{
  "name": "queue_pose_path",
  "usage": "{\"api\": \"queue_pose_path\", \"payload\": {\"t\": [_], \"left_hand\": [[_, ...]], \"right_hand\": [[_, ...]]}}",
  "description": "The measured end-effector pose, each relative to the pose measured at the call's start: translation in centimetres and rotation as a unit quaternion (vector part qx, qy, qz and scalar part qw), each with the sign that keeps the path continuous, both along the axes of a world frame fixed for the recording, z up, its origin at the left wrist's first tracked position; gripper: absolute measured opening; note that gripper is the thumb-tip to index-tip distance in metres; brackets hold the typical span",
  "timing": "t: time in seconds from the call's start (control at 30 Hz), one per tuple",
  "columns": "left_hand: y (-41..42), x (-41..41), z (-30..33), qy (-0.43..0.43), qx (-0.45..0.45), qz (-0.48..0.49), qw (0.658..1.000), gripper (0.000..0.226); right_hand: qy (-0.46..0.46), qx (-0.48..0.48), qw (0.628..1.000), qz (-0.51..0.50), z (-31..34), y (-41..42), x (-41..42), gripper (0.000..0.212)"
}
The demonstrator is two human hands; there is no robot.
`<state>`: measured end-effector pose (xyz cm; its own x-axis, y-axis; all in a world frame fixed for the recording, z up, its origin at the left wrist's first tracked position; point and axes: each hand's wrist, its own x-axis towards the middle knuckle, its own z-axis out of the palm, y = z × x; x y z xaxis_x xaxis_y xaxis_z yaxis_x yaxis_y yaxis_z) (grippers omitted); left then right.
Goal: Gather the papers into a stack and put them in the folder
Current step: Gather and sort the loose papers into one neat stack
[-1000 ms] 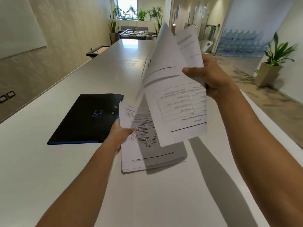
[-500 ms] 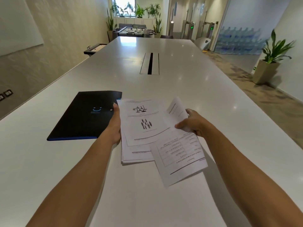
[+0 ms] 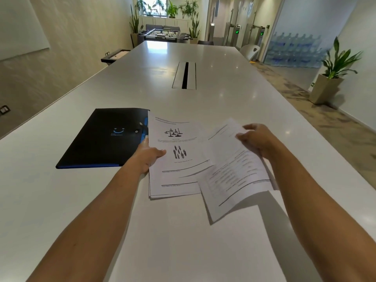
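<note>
Gathering step: left hand [image 3: 146, 157] pins the stack [image 3: 175, 159] just right of the closed folder [image 3: 101, 139] on the bench [image 3: 61, 200]; right hand [image 3: 256, 139], grip clamped on loose sheets [image 3: 234, 176], must square them onto it

Bare table [image 3: 203, 98] beyond folder [image 3: 101, 139]

Long white table [image 3: 234, 82], cable slot [image 3: 184, 75] at centre. Foosball table [image 3: 165, 35] beyond far end. Potted plant [image 3: 333, 74] right.
</note>
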<state>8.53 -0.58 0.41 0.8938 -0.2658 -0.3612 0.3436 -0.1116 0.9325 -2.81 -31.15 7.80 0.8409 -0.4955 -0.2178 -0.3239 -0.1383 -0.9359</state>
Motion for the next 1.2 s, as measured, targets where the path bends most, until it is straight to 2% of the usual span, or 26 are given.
{"api": "queue_pose_path", "payload": {"t": [0.13, 0.23, 0.33, 0.47, 0.53, 0.6, 0.7, 0.8, 0.87, 0.97, 1.03, 1.1, 1.2], "left_hand": [[0.1, 0.0, -0.1, 0.006, -0.002, -0.009, 1.0, 0.058], [0.2, 0.1, -0.2, 0.007, 0.001, -0.019, 1.0, 0.061], [0.3, 0.1, -0.3, 0.01, -0.012, -0.033, 0.999, 0.068], [0.3, -0.1, -0.4, 0.008, -0.012, -0.038, 0.999, 0.072], [0.2, -0.3, -0.4, 0.002, -0.004, -0.037, 0.999, 0.068], [0.3, -0.4, -0.4, -0.022, 0.008, -0.052, 0.998, 0.056], [0.4, -0.2, -0.4, -0.014, -0.008, -0.075, 0.997, 0.048], [0.4, 0.0, -0.4, 0.002, -0.006, -0.031, 0.999, 0.04], [0.5, -0.1, -0.3, 0.04, -0.042, 0.008, 0.998, 0.03], [0.7, 0.0, -0.3, 0.057, -0.051, -0.009, 0.997, 0.055], [0.4, -0.3, -0.4, 0.001, -0.001, -0.034, 0.999, 0.066], [-0.3, -0.8, -0.8, -0.067, 0.064, -0.016, 0.996, 0.067], [-1.0, -1.2, -0.9, -0.112, 0.071, 0.027, 0.991, 0.067]], "right_hand": [[-0.083, -0.069, 0.992, -0.063, 3.5, -1.0, -0.2, 0.046], [-0.17, -0.079, 0.981, -0.039, 6.0, -0.5, -0.1, 0.042], [-0.249, 0.02, 0.968, 0.031, 7.6, 0.7, 0.2, 0.048], [-0.346, 0.21, 0.91, 0.094, 7.2, 2.5, 2.0, 0.043], [-0.342, 0.276, 0.895, 0.084, 5.7, 3.2, 3.3, 0.045], [-0.299, 0.295, 0.906, 0.061, 3.3, 3.9, 4.4, 0.045], [-0.178, 0.187, 0.966, -0.03, -1.1, 5.4, 5.3, 0.043], [-0.102, 0.077, 0.991, -0.043, -5.5, 5.9, 5.4, 0.043], [-0.069, -0.003, 0.996, -0.049, -7.2, 6.0, 5.2, 0.046], [-0.06, -0.083, 0.993, -0.054, -7.8, 6.7, 5.0, 0.047], [-0.069, -0.098, 0.992, -0.05, -8.0, 7.2, 5.0, 0.041], [-0.085, -0.103, 0.99, -0.049, -8.4, 7.7, 4.7, 0.03], [-0.103, -0.115, 0.985, -0.076, -9.2, 8.0, 4.3, 0.027]]}}
